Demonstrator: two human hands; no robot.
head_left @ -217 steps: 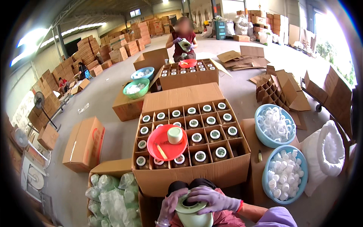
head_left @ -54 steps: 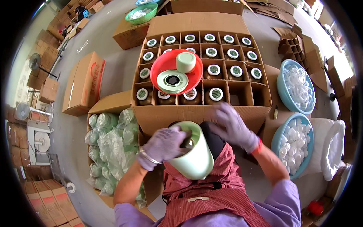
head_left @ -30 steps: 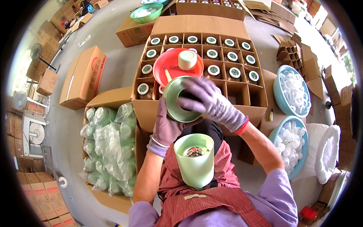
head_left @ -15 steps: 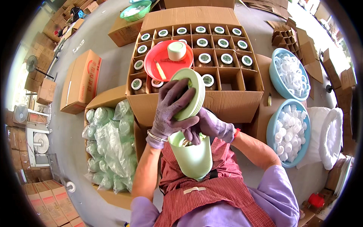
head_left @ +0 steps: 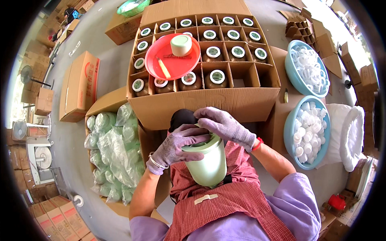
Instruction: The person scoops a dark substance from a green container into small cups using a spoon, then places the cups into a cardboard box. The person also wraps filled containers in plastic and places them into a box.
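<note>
The divided carton point(head_left: 201, 105) held pale-lidded jars point(head_left: 217, 77), and I counted six along its far row and four in its near row. One red bowl point(head_left: 152, 60) sat on top, carrying one small green tub point(head_left: 181, 45) and one yellow-handled tool point(head_left: 163, 68). Two blue basins point(head_left: 288, 136) stood on the right, the far one full of white rings point(head_left: 309, 68), the near one of white caps point(head_left: 307, 130). An open box point(head_left: 108, 100) on the left held clear bags point(head_left: 116, 148) around green things I couldn't count. One green canister point(head_left: 207, 166) was in the lap, near the carton, its lid point(head_left: 213, 145) at the mouth. The left hand point(head_left: 179, 148) came in from the left, palm down, slightly parted fingers and thumb clasping the lid. The right hand point(head_left: 226, 125) arched over from the right, fingers pressed together; whether they pinched anything, I couldn't tell.
</note>
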